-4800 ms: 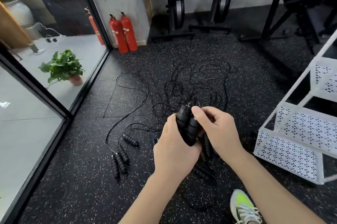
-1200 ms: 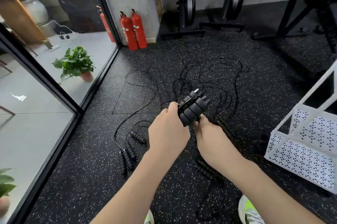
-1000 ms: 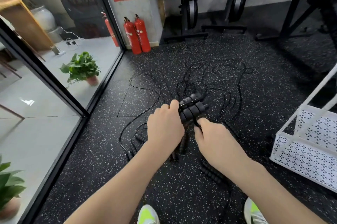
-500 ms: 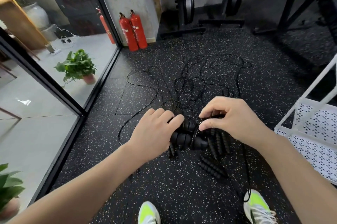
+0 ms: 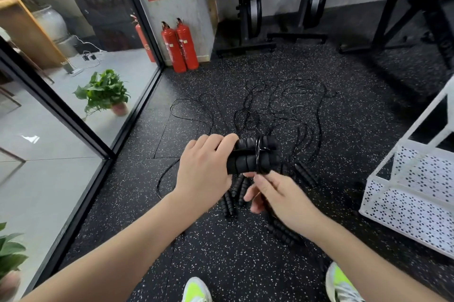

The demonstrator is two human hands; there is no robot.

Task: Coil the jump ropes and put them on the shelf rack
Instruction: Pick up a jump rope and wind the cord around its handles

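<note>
Here, item one: my left hand, fingers curled over one end of a pair of black foam handles held side by side above the floor. A turn of thin black cord crosses the pair near its middle.

Item two: my right hand, just below the handles, thumb and forefinger pinched together at the cord's lower edge; the other fingers curl loosely.

Item three: more ridged handles lying on the speckled rubber floor under my hands, their cords tangled in loose loops further out.

Item four: white perforated shelf rack, standing to my right, apart from the ropes.

Item five: two red fire extinguishers against the wall; a potted plant behind the glass.
</note>
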